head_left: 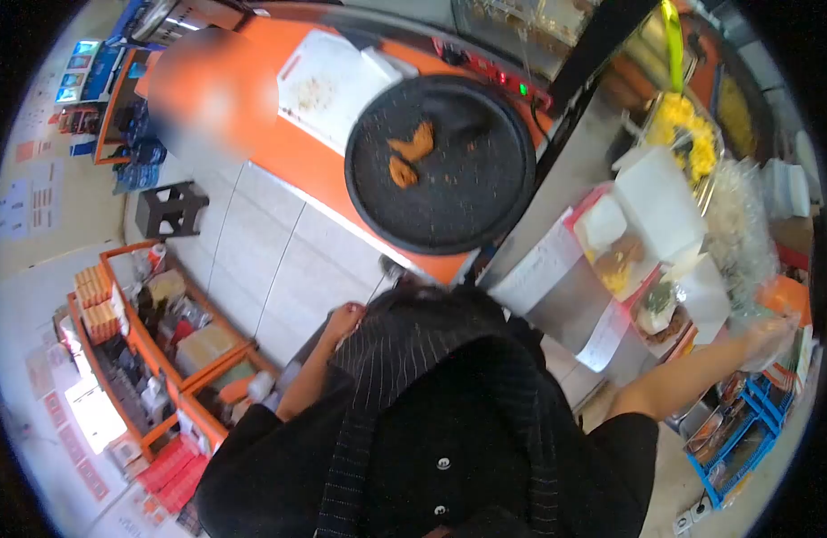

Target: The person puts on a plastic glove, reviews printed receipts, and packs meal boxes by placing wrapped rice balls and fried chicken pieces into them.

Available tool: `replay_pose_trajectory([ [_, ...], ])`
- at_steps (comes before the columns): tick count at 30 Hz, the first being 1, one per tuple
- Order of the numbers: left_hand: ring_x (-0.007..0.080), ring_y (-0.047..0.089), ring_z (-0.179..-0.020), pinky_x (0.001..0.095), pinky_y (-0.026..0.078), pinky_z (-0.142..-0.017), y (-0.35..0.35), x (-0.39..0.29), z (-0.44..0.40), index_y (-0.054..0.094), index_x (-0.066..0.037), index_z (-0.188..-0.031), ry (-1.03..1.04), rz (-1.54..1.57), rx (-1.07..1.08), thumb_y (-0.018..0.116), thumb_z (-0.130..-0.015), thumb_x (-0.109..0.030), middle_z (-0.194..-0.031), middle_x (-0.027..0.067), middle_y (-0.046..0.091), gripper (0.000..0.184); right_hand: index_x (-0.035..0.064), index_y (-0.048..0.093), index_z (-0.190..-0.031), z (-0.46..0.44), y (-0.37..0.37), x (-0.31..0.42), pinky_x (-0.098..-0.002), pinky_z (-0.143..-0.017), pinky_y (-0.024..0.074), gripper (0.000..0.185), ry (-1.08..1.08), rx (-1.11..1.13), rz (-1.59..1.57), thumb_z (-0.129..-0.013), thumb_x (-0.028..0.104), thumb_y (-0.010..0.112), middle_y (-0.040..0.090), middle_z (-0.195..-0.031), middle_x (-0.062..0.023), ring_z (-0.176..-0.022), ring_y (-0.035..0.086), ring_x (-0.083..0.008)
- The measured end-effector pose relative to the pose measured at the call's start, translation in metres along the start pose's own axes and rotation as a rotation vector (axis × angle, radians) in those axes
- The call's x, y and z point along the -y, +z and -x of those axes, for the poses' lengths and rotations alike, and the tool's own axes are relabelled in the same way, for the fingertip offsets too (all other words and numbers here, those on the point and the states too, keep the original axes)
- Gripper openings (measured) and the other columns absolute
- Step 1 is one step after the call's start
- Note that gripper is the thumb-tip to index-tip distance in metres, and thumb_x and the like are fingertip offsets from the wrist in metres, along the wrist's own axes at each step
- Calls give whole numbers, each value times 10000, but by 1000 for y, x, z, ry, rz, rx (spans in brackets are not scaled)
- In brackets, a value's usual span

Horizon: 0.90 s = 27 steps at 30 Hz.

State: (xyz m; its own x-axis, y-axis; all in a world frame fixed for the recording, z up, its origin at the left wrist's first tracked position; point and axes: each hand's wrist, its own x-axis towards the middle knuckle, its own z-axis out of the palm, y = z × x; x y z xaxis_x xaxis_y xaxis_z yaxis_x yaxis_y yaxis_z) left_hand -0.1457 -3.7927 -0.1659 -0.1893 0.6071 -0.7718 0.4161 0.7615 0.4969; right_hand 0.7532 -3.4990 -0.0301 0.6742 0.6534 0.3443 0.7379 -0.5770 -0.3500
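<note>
My left hand (345, 320) hangs beside my striped black apron (404, 336), its fingers curled in; whether they hold anything is hidden. At the far right, my right hand (770, 344) wears a clear plastic glove and reaches past the food boxes; blur hides its fingers. Nearest to it is an open box (660, 325) with rice and dark meat. Farther left stands another open box (605, 224) with rice, a brown piece and yellow food. A round black tray (458, 211) bears two fried chicken pieces (412, 148).
White cardboard (328, 85) lies on the orange counter (261, 54) behind the tray. A metal pan of yellow food (692, 125) and a clear plastic bag (741, 229) stand at right. A blue rack (745, 430) is below my right arm. Another person (198, 94) is at upper left.
</note>
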Motion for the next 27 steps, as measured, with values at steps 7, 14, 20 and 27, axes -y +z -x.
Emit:
replay_pose_trajectory([
  [7,91,530,-559,233,419,-484,-64,70,-25,608,-14,-967,11,279,22,541,-895,-307,-700,34,603,309,90,582,-1087,261,-51,270,-323,-758,470,262,-101,-61,-572,-899,259,515,630,-911,-104,-837,610,-202],
  [14,165,587,-684,285,477,-640,-145,216,-21,609,27,-995,-100,419,-146,541,-885,-284,-803,98,640,337,94,592,-1017,457,-91,517,-348,-733,478,230,-183,543,-632,-889,269,516,643,-832,-115,-791,631,-230],
  [20,164,576,-645,285,469,-596,-172,309,-33,610,19,-958,-342,779,-286,542,-881,-279,-768,82,627,315,54,599,-836,407,-59,578,-331,-655,496,166,-777,-57,-414,-866,181,496,597,-784,-112,-724,608,-230],
  [27,161,550,-602,286,450,-537,-201,304,-94,606,3,-896,-319,958,-334,547,-875,-272,-722,53,597,282,151,628,-897,361,-97,659,-351,-606,506,165,-528,-21,-227,-870,243,493,619,-849,-57,-742,637,-205],
])
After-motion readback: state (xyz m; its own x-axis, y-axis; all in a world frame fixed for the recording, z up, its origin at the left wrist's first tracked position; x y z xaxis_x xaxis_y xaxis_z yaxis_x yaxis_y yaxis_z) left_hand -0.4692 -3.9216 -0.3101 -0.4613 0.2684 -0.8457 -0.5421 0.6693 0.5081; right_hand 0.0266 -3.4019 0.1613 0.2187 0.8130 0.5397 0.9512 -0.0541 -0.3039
